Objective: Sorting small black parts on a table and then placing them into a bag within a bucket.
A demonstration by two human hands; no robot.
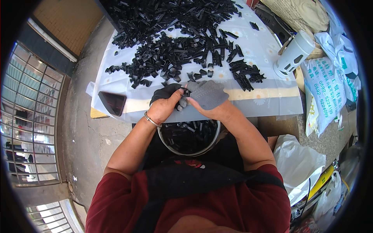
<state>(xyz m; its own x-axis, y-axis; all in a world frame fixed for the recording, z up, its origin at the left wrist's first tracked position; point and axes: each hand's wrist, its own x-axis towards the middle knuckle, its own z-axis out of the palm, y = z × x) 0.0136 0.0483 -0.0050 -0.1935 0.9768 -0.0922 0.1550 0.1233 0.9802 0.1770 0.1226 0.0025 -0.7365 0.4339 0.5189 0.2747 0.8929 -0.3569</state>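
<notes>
Between the left hand (167, 98) and the right hand (208, 96) is 1 small black part (186, 93), raised above the near edge of the bench (268, 72). The part looks light and fairly stiff, probably moulded plastic; its smooth, slightly shiny surface may slip a little, and any thin walls could crack or bend if squeezed hard. Its ends seem the best place to take hold, in a thumb-and-finger pinch, though the grip hides most of its shape.

The left hand, in a black glove with a bare thumb, is closed, its thumb pressing on the part's left side and its fingers curled beneath. The right hand, in a grey dotted glove, is folded over toward the left one and appears to pinch the part's right end; its fingertips are mostly hidden, so how tightly they grip I cannot tell.

Both forearms slant inward from bent elbows set wide, so the 2 wrists come close together at the middle. The left one wears a bracelet (152, 119). Below them, a bucket (168, 148) with a pale rim holds more black pieces.

Ahead, a broad pile (167, 52) of similar pieces covers much of the bench. A phone (113, 103) lies at the left corner; a white cup (294, 54) stands at the right.
</notes>
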